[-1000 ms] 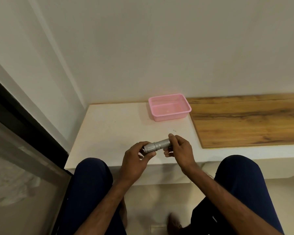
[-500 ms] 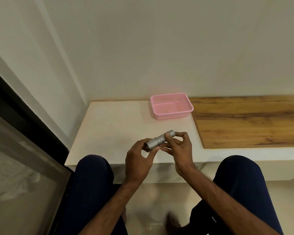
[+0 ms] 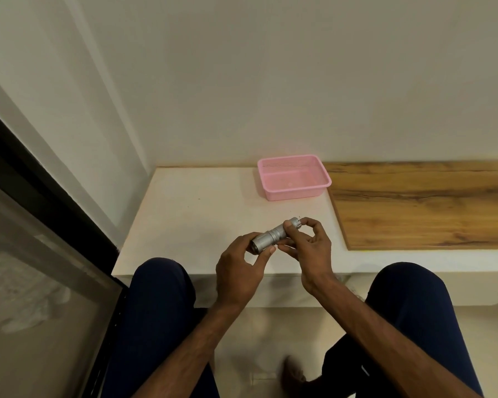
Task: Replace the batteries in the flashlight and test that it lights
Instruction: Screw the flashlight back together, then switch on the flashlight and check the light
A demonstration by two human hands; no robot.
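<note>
1. Head view: in front of the pink tray [image 3: 294, 176], over the white ledge [image 3: 190, 214], the left hand [image 3: 240, 272] grips the silver flashlight [image 3: 273, 234] by its head, steadying it.
2. The right hand [image 3: 308, 248] pinches the tail cap, apparently to twist it.

Home: stone ledge [image 3: 190, 214], pink basket [image 3: 293, 193]

arms [image 3: 184, 349]: bare, no sleeves | trousers [image 3: 158, 311]: dark navy | knees: rounded
</note>
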